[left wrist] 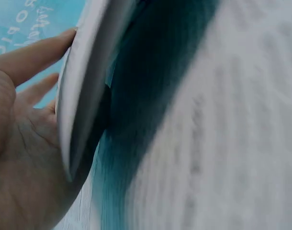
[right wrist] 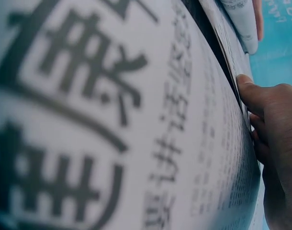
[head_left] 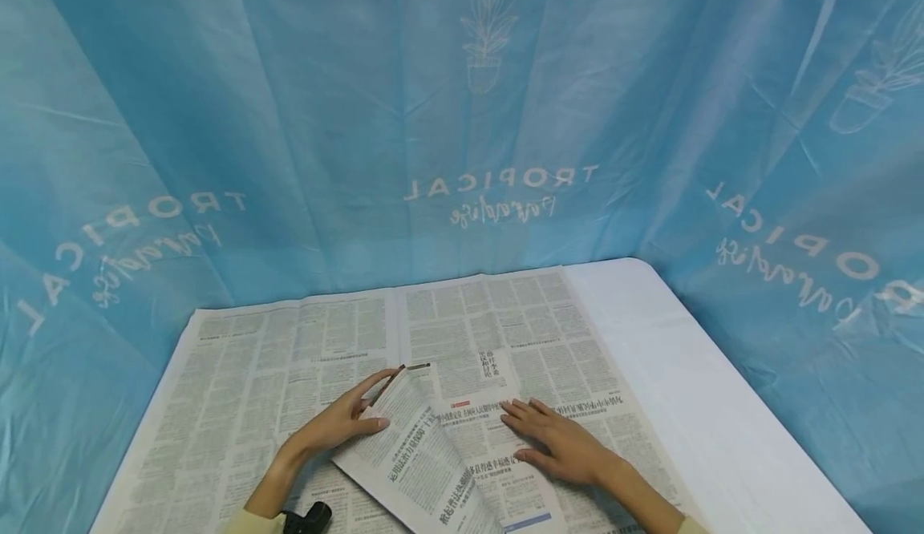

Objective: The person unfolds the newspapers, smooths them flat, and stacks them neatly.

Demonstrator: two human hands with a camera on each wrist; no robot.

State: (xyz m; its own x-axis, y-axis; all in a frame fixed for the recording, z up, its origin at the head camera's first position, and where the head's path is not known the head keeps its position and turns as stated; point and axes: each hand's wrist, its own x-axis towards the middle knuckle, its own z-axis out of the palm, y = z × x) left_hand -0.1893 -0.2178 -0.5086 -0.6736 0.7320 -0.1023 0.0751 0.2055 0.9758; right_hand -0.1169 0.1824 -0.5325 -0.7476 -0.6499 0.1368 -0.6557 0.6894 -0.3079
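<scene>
A folded newspaper [head_left: 415, 446] lies in front of the person, its left part lifted and bent over toward the right. My left hand [head_left: 335, 423] pinches the lifted edge, thumb on the near face and fingers behind it. In the left wrist view, the raised sheets [left wrist: 84, 91] stand between the thumb and the other fingers. On the right part of the same newspaper my right hand [head_left: 566, 442] rests with its fingers extended. The right wrist view shows the right thumb [right wrist: 251, 93] against the paper; large print fills the foreground.
Other newspaper sheets [head_left: 289, 366] are spread beneath, covering most of the white table [head_left: 635, 309]. A bare white strip runs along the table's right side. Blue printed curtains [head_left: 346, 157] surround the table at the back and sides.
</scene>
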